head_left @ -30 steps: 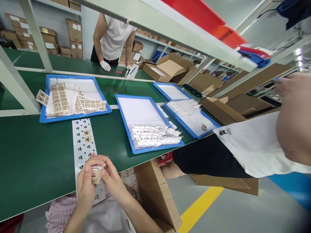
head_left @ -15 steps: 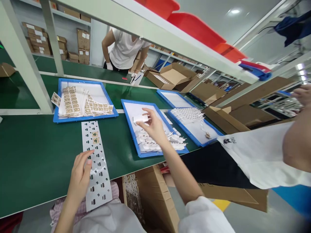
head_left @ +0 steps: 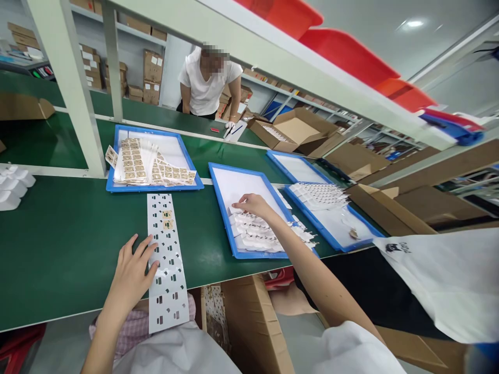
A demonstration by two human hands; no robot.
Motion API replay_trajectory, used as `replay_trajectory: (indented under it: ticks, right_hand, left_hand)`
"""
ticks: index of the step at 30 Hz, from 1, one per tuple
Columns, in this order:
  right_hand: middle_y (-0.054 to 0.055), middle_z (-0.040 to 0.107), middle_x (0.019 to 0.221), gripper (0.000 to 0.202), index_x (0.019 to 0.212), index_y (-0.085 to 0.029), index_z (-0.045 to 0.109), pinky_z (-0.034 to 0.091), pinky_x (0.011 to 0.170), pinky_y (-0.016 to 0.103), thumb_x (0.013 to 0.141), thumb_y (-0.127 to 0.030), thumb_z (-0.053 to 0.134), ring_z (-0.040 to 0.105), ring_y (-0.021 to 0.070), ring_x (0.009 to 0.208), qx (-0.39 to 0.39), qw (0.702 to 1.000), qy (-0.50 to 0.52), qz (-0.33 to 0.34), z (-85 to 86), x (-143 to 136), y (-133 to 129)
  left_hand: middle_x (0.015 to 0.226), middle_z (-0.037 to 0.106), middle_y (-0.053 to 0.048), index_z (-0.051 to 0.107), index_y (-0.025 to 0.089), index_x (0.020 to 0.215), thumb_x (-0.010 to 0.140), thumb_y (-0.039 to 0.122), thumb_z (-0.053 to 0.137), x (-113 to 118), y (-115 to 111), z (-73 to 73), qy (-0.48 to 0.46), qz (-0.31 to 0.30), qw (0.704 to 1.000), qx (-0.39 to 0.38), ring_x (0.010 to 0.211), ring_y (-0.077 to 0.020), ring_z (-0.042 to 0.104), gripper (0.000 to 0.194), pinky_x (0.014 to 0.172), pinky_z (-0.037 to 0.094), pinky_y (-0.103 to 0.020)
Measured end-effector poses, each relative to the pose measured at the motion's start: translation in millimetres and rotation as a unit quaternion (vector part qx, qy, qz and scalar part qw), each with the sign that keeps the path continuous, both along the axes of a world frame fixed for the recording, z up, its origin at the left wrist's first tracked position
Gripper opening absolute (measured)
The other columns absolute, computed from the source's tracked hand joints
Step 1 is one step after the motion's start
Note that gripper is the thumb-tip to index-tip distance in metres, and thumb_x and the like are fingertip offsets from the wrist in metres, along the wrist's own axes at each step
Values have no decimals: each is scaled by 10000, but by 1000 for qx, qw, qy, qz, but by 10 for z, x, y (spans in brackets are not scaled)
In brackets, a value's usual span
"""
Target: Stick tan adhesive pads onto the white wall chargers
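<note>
My left hand [head_left: 133, 270] lies with spread fingers on the left edge of a long pale sheet [head_left: 167, 265] with rows of dark cutouts and two tan pieces [head_left: 167, 219] near its far end. The sheet's near end overhangs the table edge. My right hand [head_left: 253, 205] is over the middle blue tray [head_left: 219, 208], its fingers pinched on a white piece [head_left: 236, 209] at the far end of the piled white pieces [head_left: 261, 234]. Left of that tray, another blue tray [head_left: 110, 179] holds strips of tan pieces [head_left: 132, 161].
A third blue tray [head_left: 331, 234] holds white pieces at right, beside a person's white shirt [head_left: 440, 275]. White blocks [head_left: 13, 187] sit at far left. A metal frame [head_left: 66, 88] crosses above the green table [head_left: 78, 249]. Another person [head_left: 206, 83] stands behind.
My right hand has lowered the white piece onto the pile. My left fingers have spread wider. The view has shifted left, and the near person's arm at right has left view.
</note>
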State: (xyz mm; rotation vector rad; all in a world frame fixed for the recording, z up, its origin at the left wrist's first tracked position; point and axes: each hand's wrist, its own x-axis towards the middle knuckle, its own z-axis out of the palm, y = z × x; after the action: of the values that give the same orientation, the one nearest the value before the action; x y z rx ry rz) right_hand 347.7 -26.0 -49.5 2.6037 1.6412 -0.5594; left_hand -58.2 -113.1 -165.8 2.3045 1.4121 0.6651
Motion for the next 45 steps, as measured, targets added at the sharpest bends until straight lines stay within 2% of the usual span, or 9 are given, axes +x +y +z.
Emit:
replay_trajectory:
  ticks: [8,11,13,17,21,24,28,38,45]
  right_hand:
    - [116,755,919,341,920,-132,732,569,869,434,933,-465,663,725,268,943,32,997,-64,35,154,-205,-23]
    - [218,763,1031,380,1032,-91,746,526,951,501,962,-428,584,703,380,1086,127,987,-64,71,264,-412,-170]
    - [190,747,1178,379,1171,-121,715,503,1028,477,1003,-381,495,686,336,1158,187,973,-30,130,250,-674,-277]
    - [67,737,1269,337,1263,-239,691,544,1030,387,996,-356,523,687,241,1185,220,934,73,274,-131,-1366,-367]
    - [127,683,1347,418,1353,-201,640,543,1052,468,958,-330,590,610,300,1286,231,911,104,327,-663,-1808,-268]
    - [192,648,1353,416,1324,-160,661,522,1050,561,958,-339,580,581,366,1278,245,907,99,327,-884,-1856,-199]
    - [180,651,1315,358,1257,-189,703,524,1027,568,958,-339,574,589,368,1231,256,901,96,336,-947,-1777,-190]
    - [104,732,1039,170,1048,-191,712,566,853,415,942,-228,584,665,273,980,264,901,84,334,-881,-1784,-99]
    - [79,727,936,147,906,-204,675,493,721,351,969,-193,543,643,252,876,275,888,32,369,-745,-1814,-71]
  left_hand:
    - [1515,558,-74,616,241,1337,1008,365,468,16,-21,-63,33,6,999,32,1454,-412,369,382,1129,408,-644]
    - [1474,579,-106,571,199,1378,1009,354,465,41,23,-16,30,4,999,25,1419,-396,393,414,1135,411,-626]
    - [1448,590,-120,551,177,1392,1005,348,468,61,81,49,25,10,999,17,1393,-390,407,432,1138,409,-617]
    - [1556,505,-111,493,179,1455,1018,350,431,55,240,242,43,-15,999,-16,1470,-404,321,474,1191,321,-658]
    - [1672,348,-85,410,205,1535,1031,372,374,-8,530,441,86,-82,990,-70,1564,-416,153,533,1238,151,-706]
    - [1675,353,-56,367,263,1568,1005,349,428,-15,839,510,98,-127,982,-103,1578,-387,151,573,1252,156,-665]
    - [1634,432,-27,393,321,1551,956,331,520,46,1106,477,95,-161,975,-119,1556,-370,221,608,1249,159,-646]
    - [1424,613,-102,591,244,1370,969,354,518,128,1087,320,77,-148,984,-62,1344,-345,409,422,1180,225,-612]
    - [1448,605,-89,600,243,1361,983,344,516,156,1059,371,89,-146,983,-62,1351,-350,408,401,1192,216,-651]
